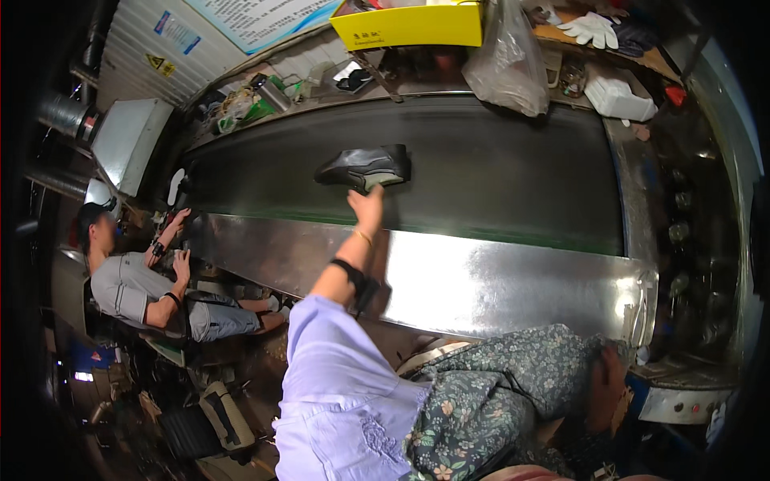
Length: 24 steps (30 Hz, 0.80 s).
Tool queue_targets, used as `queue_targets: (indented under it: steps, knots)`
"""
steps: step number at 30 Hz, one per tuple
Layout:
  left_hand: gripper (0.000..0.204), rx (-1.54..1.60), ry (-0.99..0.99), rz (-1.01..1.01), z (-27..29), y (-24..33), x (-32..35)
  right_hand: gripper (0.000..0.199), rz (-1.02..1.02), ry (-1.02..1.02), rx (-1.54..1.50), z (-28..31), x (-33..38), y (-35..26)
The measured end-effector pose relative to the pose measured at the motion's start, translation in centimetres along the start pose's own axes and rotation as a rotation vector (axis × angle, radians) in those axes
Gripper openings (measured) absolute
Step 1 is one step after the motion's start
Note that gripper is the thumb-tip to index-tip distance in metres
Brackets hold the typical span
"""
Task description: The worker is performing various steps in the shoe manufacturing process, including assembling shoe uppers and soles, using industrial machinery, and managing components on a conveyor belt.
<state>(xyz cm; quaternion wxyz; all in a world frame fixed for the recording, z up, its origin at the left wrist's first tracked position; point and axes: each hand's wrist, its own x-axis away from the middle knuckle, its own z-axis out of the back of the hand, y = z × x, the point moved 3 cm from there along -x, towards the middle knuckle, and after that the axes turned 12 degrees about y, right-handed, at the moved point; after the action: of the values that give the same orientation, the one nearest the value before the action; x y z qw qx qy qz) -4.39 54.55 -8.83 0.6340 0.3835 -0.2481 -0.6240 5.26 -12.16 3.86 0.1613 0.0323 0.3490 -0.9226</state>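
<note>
Shoe: black shoe (365,167) lay on the dark conveyor belt (497,176), toe pointing left.
Left hand: your left hand (367,205) reached out, fingertips touching the shoe's sole edge; grip unclear.
Right hand: out of sight.
Nearby: seated co-worker (136,280) at belt's left end.

Yellow box (413,26), white gloves (592,29)

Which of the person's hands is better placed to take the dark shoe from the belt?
Probably the left hand: it is stretched over the metal edge and touches the dark shoe on the conveyor belt. The right hand is not in view.
</note>
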Motion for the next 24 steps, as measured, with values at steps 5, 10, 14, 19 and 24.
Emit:
queue_targets:
  steps: [5,10,14,19,24]
  knots:
    - [0.096,-0.064,-0.19,0.113,-3.2,2.0,-2.9,0.019,0.143,0.195,0.228,-1.4,4.5,-1.3]
    - [0.09,-0.058,-0.092,-0.827,-0.2,5.5,-2.7,0.018,0.208,0.249,0.292,-3.4,4.2,-1.5]
    - [0.084,-0.186,-0.361,-0.241,-0.2,3.9,-4.9,0.017,0.32,0.395,0.37,-3.9,4.0,-2.3]
    - [0.065,-0.299,-0.459,-0.288,-1.2,5.3,-0.5,0.015,0.269,0.421,0.31,-3.9,4.4,-2.3]
    - [0.036,0.69,-1.272,0.439,5.2,6.9,8.4,0.013,0.147,0.357,0.141,-2.0,4.1,-2.8]
